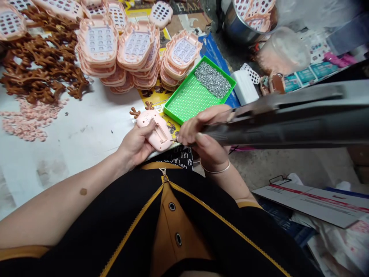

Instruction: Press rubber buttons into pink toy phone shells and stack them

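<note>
My left hand [134, 144] is wrapped round a pale pink plastic toy casing [163, 143], thumb on its back near the open battery compartment. Two brown antlers [141, 109] stick out of the casing's far end. In my right hand [206, 132] is a long dark electric screwdriver [259, 129], its body reaching off to the right. The bit points at the casing's right lower corner; whether it sits in a screw I cannot make out. Just beyond my right hand lies a green tray [180, 100] with a heap of small silver screws [213, 80].
Stacks of pink casing halves [99, 40] stand behind the tray and to its left. Brown antler pieces [43, 65] and small pink parts [25, 119] lie in piles at the left. At the upper right are a metal pot [242, 29] and a plastic tub [284, 50].
</note>
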The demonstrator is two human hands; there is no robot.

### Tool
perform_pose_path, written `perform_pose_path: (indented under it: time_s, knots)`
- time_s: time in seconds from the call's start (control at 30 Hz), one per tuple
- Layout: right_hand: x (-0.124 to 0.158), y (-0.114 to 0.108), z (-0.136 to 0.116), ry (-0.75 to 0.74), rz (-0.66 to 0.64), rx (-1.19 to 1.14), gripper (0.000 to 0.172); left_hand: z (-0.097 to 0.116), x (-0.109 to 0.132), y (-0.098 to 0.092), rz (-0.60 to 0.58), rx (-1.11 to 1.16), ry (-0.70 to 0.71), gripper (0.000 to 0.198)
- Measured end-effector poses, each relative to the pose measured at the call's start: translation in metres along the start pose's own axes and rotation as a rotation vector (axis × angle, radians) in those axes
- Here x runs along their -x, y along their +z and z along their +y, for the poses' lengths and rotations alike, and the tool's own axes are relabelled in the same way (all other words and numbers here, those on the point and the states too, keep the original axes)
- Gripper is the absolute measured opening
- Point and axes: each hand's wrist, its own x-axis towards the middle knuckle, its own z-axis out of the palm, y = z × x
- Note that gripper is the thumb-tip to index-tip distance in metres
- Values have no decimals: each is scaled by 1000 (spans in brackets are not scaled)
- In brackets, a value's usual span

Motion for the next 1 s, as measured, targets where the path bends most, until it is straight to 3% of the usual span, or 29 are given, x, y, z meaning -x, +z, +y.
perform_pose_path:
  time_s: [0.07,0.13,0.2,0.37,0.73,1.0]
  knots:
    - [-7,-8,-9,-176,64,-37,28,0,-1,-1,-3,3,1,37]
    - [-12,-21,-14,-245,187,22,22,1,-1,-1,0,8,7,37]
    - [-12,-37,-13,-204,307,144,15,2,-1,-1,11,9,10,36]
    - [-1,-64,4,-109,470,384,28,2,2,3,29,4,3,33]
    - [2,-66,16,-82,415,390,22,3,2,5,16,-11,4,35]
    - [1,-57,2,-38,508,347,34,2,3,3,6,-9,12,36]
